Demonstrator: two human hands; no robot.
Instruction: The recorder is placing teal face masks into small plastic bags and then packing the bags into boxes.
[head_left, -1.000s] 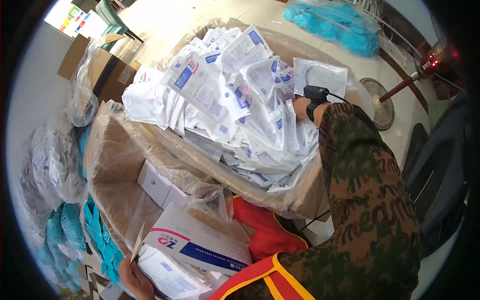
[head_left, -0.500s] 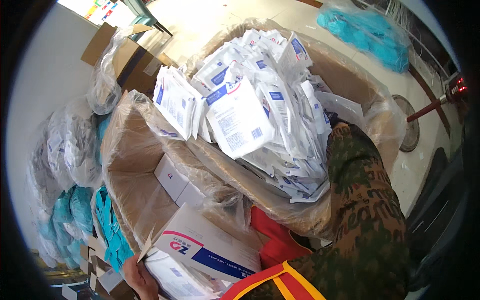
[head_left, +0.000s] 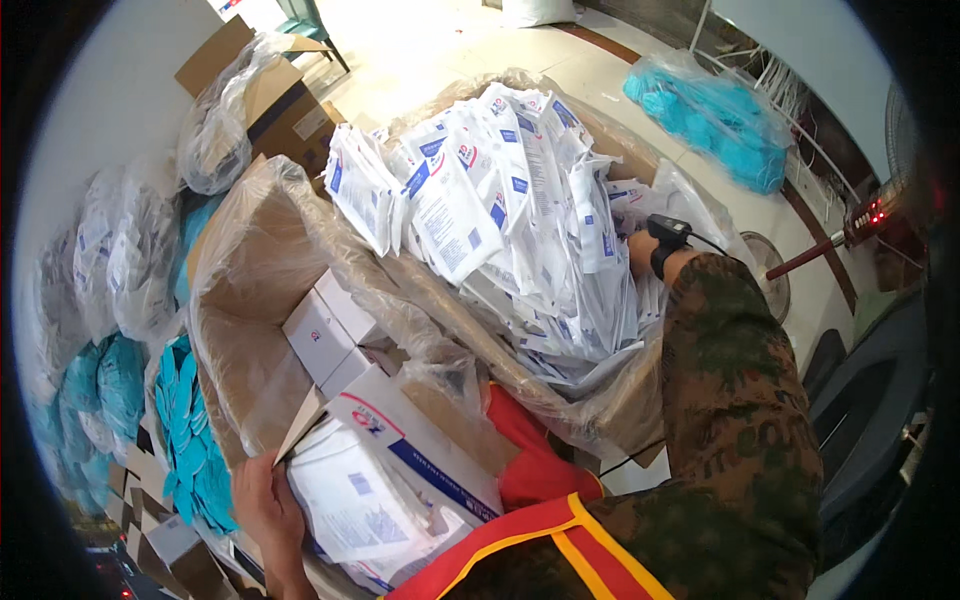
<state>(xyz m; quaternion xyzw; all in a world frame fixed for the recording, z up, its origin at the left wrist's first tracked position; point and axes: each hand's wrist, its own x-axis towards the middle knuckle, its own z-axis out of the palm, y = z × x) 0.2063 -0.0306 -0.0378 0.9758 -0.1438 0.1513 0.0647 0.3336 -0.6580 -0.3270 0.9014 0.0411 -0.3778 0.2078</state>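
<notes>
Head view looks down on two plastic-lined cardboard cartons side by side. The farther, larger carton is heaped with flat white sealed pouches with blue print, piled loosely above its rim, so any one can be drawn off the top without digging. The right hand, its wrist wearing a black band with a thin cable, reaches from a camouflage sleeve into the right side of that heap. Its fingers are buried among the pouches, so I cannot tell whether the grip is closed on one or merely pressed in.

The left hand sits low at the left, fingers curled around the near end of a white box with a blue stripe. The box lies tilted with its open side upward and its flap lifted, which keeps the mouth presented toward the heap; several white pouches already lie inside it. That grip is closed on the box's edge and seems to steady it against the person's body.

The nearer carton, its clear liner folded over the rim, holds a few closed small white boxes stacked against its far wall. Clear bags of teal gloves lie along the left, and another such bag rests on the floor beyond.
</notes>
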